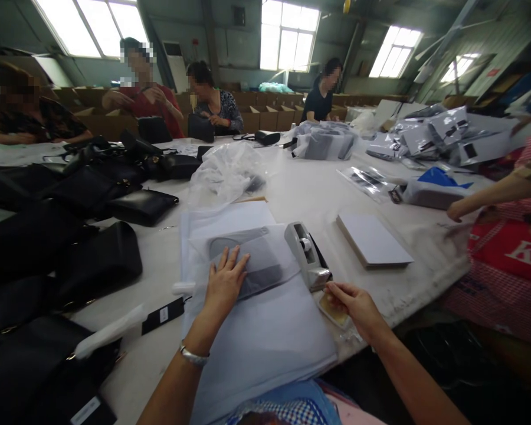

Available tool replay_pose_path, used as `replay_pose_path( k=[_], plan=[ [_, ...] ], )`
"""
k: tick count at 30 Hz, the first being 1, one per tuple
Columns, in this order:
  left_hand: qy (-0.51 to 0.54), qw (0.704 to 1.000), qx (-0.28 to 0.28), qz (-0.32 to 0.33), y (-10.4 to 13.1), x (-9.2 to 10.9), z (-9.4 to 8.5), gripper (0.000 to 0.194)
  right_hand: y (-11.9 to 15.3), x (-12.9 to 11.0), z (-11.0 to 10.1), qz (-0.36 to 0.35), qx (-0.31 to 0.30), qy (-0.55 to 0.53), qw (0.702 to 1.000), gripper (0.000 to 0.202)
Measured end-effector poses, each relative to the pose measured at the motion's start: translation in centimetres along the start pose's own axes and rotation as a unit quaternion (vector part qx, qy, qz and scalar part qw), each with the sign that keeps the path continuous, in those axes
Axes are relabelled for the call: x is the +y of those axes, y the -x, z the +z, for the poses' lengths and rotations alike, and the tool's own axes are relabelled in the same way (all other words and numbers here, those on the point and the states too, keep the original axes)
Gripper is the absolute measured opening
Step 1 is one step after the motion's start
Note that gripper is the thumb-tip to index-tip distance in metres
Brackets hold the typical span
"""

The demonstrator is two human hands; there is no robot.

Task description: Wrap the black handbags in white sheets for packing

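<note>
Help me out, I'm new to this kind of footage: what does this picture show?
There is no robot here, just one person's bare hands, seen by a camera worn on their head, looking forward and down. The left hand rests flat on a grey-looking item under a thin translucent sheet, atop white sheets. The right hand has its fingertips at the near end of a tape dispenser; whatever they hold is too small to tell. On the white table, black bags lie to the left, a stack of white cards to the right. Other people are around it.
</note>
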State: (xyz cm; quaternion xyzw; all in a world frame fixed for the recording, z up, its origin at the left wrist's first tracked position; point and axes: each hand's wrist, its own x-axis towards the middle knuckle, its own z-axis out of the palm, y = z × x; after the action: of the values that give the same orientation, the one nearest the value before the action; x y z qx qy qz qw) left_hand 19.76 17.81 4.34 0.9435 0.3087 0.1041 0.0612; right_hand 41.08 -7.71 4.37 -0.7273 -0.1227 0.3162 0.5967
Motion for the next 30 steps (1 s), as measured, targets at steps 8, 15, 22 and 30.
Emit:
replay_pose_path(
  k=[8,15,22,30],
  plan=[
    [-0.002,1.0,0.002,0.001,0.0,-0.1,0.3,0.045,-1.7,-1.3,-3.4,-0.19,-0.002,0.384,0.903,0.028],
    [0.007,1.0,0.001,-0.007,0.0,0.0,0.2,0.046,-4.2,-9.8,2.5,-0.388,-0.21,0.449,0.777,0.03],
    [0.008,1.0,-0.004,-0.015,-0.1,0.2,0.1,0.048,-11.3,-14.7,15.0,-0.486,-0.344,0.555,0.581,0.023],
    [0.012,1.0,0.002,-0.024,-0.2,0.2,0.6,0.051,-13.4,-15.8,21.1,-0.455,-0.31,0.677,0.488,0.013]
  ],
)
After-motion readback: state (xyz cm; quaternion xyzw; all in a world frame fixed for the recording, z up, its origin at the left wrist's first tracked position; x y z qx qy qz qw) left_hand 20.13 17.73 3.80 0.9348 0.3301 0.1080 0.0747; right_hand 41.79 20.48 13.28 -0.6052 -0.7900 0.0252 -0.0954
